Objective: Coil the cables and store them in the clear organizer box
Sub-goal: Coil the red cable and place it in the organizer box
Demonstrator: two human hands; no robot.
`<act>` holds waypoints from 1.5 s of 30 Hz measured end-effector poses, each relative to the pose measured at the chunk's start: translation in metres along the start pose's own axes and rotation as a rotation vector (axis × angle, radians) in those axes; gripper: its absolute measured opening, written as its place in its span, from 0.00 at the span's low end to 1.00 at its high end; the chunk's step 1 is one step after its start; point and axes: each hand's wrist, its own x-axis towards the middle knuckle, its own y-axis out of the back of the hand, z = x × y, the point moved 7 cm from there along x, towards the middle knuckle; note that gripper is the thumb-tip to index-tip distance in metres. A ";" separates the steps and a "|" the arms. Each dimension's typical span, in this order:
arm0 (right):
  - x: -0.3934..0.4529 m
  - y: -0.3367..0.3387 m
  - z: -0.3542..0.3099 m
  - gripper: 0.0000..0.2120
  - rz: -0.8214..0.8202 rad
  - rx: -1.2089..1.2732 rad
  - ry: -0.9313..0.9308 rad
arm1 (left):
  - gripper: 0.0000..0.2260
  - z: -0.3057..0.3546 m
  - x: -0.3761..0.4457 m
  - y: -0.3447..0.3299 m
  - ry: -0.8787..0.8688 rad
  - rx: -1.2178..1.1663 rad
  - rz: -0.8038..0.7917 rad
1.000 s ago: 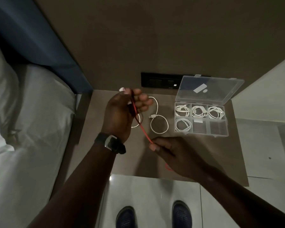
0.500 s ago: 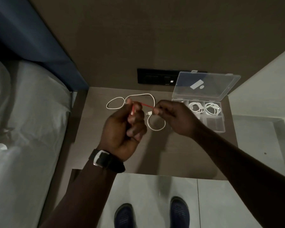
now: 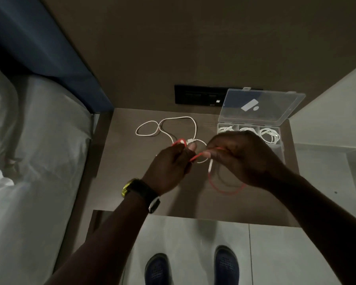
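Observation:
A thin red cable runs between both hands above the brown bedside table. My left hand grips a small red loop of it. My right hand pinches the cable too, and a long red loop with a white plug hangs below that hand. A loose white cable lies uncoiled on the table behind my hands. The clear organizer box stands at the back right with its lid up. Coiled white cables fill its back compartments. My right hand hides part of the box.
A black switch panel is on the wall behind the table. A bed with white sheets and a blue headboard lies to the left. Below the table's front edge are tiled floor and my two dark shoes.
My hands have come closer together and shifted right. A long red loop now hangs below my right hand, and the small loop in my left hand has grown.

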 end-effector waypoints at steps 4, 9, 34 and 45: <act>0.025 0.011 0.016 0.07 0.125 0.126 0.013 | 0.25 0.005 -0.004 -0.022 0.131 -0.361 -0.061; 0.030 -0.026 0.045 0.06 0.176 0.565 -0.193 | 0.16 0.032 -0.009 -0.035 0.155 -1.200 -0.248; 0.024 0.006 0.034 0.03 0.169 0.447 -0.071 | 0.22 0.021 -0.009 -0.048 0.186 -0.684 -0.108; -0.027 -0.068 0.038 0.17 0.136 0.911 -0.469 | 0.21 0.039 -0.003 -0.040 0.072 -1.428 -0.161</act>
